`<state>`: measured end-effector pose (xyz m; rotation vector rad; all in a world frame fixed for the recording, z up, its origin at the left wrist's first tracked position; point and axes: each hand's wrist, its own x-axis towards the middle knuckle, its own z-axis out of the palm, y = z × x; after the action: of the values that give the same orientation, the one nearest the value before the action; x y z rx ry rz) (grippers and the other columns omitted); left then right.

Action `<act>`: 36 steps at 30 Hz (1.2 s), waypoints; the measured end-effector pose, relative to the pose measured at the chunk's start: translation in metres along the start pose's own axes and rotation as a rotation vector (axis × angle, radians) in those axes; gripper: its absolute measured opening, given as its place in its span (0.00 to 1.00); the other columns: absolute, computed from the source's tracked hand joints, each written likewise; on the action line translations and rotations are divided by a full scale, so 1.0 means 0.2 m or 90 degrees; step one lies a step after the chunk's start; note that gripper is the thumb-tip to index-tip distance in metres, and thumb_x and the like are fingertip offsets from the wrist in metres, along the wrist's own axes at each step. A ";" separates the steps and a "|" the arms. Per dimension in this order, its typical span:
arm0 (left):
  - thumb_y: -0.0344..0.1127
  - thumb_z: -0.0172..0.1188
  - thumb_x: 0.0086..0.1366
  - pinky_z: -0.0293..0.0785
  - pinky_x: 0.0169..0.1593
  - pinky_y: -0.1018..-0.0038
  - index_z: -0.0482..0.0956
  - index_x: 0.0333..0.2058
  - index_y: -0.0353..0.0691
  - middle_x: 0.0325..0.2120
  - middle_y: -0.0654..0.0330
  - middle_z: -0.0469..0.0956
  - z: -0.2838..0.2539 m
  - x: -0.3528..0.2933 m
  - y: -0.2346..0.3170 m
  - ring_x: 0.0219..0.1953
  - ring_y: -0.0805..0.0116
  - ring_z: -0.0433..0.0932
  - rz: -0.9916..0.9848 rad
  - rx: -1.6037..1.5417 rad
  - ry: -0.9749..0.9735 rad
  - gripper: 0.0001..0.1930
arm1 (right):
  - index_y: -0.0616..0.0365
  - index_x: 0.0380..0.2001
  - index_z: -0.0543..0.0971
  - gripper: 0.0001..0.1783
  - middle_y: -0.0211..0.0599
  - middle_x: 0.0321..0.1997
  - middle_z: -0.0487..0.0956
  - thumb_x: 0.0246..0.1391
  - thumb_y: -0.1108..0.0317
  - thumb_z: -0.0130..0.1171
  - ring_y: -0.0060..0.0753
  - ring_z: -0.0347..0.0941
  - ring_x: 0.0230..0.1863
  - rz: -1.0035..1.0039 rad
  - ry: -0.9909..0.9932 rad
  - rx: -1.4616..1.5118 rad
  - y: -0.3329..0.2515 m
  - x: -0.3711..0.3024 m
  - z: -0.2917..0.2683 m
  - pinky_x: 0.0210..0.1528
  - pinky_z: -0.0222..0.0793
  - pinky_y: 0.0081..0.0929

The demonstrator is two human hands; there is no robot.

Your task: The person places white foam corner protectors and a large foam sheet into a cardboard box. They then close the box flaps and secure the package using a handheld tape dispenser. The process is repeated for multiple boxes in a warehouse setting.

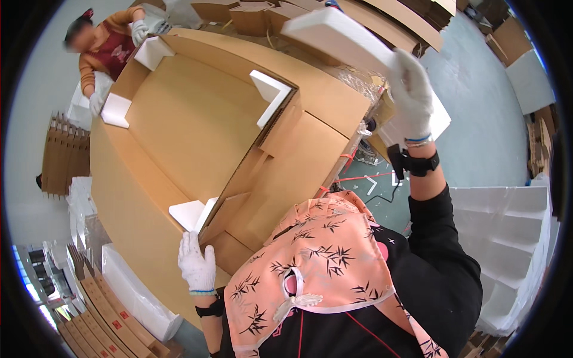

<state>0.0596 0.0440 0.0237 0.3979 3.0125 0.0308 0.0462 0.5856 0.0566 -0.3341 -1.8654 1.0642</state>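
In my right hand (pixel 412 95), gloved in white and raised at the upper right, is a long white foam board (pixel 337 36), gripped at its near end. My left hand (pixel 197 265), also gloved, lies with fingers stretched against the outside of the large cardboard box (pixel 230 206) at its near corner. Just beyond its fingertips sits a white foam corner piece (pixel 188 213). Another foam corner piece (pixel 271 95) fills the right far corner. Two more, one foam corner piece (pixel 154 53) and one foam corner piece (pixel 116 110), sit at the far end.
Across the box stands a person (pixel 110 48) with gloved hands on its far corners. Wrapped white foam stacks (pixel 507 250) stand at the right. Flat cardboard bundles (pixel 107 310) lean at the lower left. Red straps (pixel 364 178) and a cable cross the floor below the table edge.
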 end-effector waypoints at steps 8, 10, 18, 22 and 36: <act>0.40 0.62 0.58 0.61 0.64 0.53 0.68 0.60 0.37 0.61 0.44 0.66 0.07 0.03 0.05 0.62 0.43 0.65 0.016 -0.021 0.072 0.32 | 0.52 0.46 0.79 0.14 0.37 0.43 0.79 0.56 0.65 0.58 0.46 0.73 0.49 -0.401 -0.587 0.020 -0.21 -0.13 0.90 0.53 0.71 0.37; 0.40 0.62 0.58 0.61 0.64 0.53 0.68 0.60 0.37 0.62 0.44 0.66 0.09 0.01 0.05 0.62 0.43 0.65 0.007 -0.014 0.077 0.32 | 0.52 0.45 0.79 0.13 0.36 0.41 0.79 0.55 0.68 0.59 0.47 0.70 0.49 -0.459 -0.679 -0.026 -0.16 -0.23 1.01 0.55 0.69 0.36; 0.40 0.62 0.58 0.58 0.67 0.56 0.67 0.61 0.37 0.62 0.44 0.65 0.12 0.01 0.08 0.64 0.44 0.62 0.001 -0.020 0.063 0.33 | 0.46 0.43 0.82 0.13 0.32 0.54 0.76 0.54 0.65 0.57 0.41 0.63 0.64 -0.534 -0.755 -0.290 0.03 -0.26 1.02 0.71 0.48 0.51; 0.41 0.62 0.58 0.58 0.67 0.55 0.66 0.61 0.37 0.63 0.46 0.65 0.08 0.01 0.00 0.64 0.44 0.62 -0.017 -0.026 0.054 0.33 | 0.47 0.46 0.81 0.17 0.36 0.62 0.70 0.53 0.60 0.58 0.45 0.58 0.68 -0.558 -0.676 -0.227 -0.02 -0.32 1.02 0.72 0.46 0.51; 0.45 0.61 0.59 0.64 0.62 0.56 0.66 0.60 0.34 0.60 0.44 0.67 0.27 0.11 0.23 0.59 0.46 0.68 0.156 -0.088 -0.107 0.34 | 0.55 0.48 0.79 0.19 0.47 0.49 0.79 0.54 0.60 0.59 0.49 0.76 0.49 -0.133 -0.801 -0.269 -0.04 0.11 -0.38 0.50 0.73 0.38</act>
<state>0.0567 0.0939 -0.0303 0.7133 2.7601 0.2125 0.0994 0.6353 0.0901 0.4216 -3.1551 0.7361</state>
